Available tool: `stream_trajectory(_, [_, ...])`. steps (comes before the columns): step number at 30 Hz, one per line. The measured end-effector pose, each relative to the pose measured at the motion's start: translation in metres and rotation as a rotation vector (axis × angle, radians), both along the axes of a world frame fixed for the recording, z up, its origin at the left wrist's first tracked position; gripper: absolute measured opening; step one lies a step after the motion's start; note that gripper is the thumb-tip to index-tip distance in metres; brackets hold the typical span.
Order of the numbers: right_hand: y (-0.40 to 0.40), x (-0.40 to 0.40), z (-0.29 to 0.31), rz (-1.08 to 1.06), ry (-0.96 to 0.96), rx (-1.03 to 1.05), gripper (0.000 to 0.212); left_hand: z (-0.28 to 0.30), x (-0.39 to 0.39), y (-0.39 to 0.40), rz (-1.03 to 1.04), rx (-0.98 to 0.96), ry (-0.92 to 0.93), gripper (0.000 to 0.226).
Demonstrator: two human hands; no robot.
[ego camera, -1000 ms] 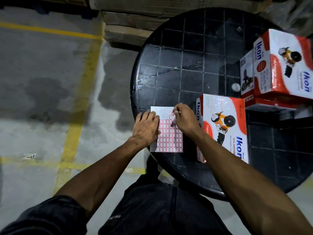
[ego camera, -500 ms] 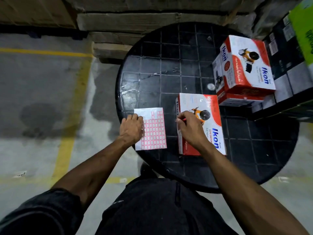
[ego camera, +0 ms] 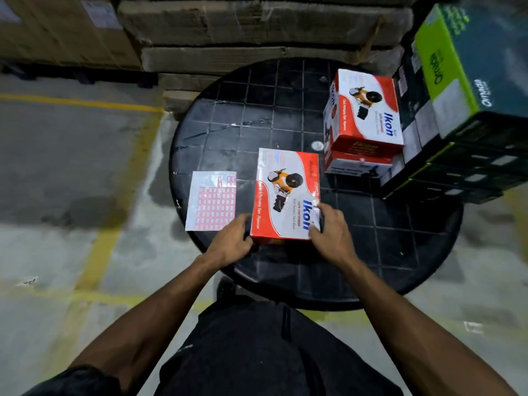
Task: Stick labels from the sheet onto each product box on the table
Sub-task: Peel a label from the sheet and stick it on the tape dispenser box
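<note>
A red and white Ikon product box (ego camera: pixel 285 192) lies flat on the round black table (ego camera: pixel 285 124). My left hand (ego camera: pixel 233 242) grips its near left corner, and my right hand (ego camera: pixel 331 227) grips its near right edge, fingers on the top face. The label sheet (ego camera: pixel 211 201), white with rows of red-framed labels, lies flat just left of the box, with no hand on it. Two more Ikon boxes (ego camera: pixel 363 115) are stacked at the table's back right.
Green and black cartons (ego camera: pixel 463 90) stand stacked at the right, against the Ikon stack. Brown cardboard cartons (ego camera: pixel 257 30) are piled behind the table. The concrete floor (ego camera: pixel 71 167) to the left has yellow lines. My dark-trousered legs sit under the table's near edge.
My left hand left the label sheet and moved to the box's near left corner. My right hand moved from the box's left top across to its right edge. The camera view drew back.
</note>
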State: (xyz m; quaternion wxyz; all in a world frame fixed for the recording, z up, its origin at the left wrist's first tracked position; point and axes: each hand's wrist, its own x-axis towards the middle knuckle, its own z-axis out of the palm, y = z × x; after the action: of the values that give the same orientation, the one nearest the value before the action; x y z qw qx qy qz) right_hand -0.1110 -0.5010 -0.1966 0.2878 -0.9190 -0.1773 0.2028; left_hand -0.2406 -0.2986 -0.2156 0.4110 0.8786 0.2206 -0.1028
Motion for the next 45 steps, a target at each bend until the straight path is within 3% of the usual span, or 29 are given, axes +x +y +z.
stream_trajectory(5, [-0.017, -0.01, 0.003, 0.123, 0.171, 0.108, 0.072, 0.007, -0.003, -0.038, 0.24, -0.141, 0.049, 0.059])
stream_trajectory(9, [-0.023, -0.014, 0.011, 0.109, 0.124, 0.217, 0.087, 0.018, -0.005, -0.051, 0.354, -0.137, -0.02, 0.051])
stream_trajectory(13, [-0.023, -0.012, 0.027, 0.071, 0.049, 0.327, 0.088, 0.039, -0.005, -0.056, 0.396, -0.171, -0.172, 0.051])
stream_trajectory(23, [0.008, -0.002, 0.077, -0.006, -0.143, 0.502, 0.083, 0.084, 0.016, -0.033, 0.332, -0.034, -0.408, 0.064])
stream_trajectory(27, [0.024, 0.004, 0.091, -0.056, -0.196, 0.487, 0.082, 0.098, 0.018, -0.015, 0.284, -0.018, -0.398, 0.091])
stream_trajectory(34, [0.044, 0.005, 0.107, -0.053, -0.238, 0.42, 0.08, 0.114, 0.027, 0.013, 0.149, 0.236, -0.426, 0.054])
stream_trajectory(45, [0.053, 0.006, 0.109, -0.113, -0.25, 0.32, 0.071, 0.126, 0.039, 0.017, -0.096, 0.479, -0.285, 0.054])
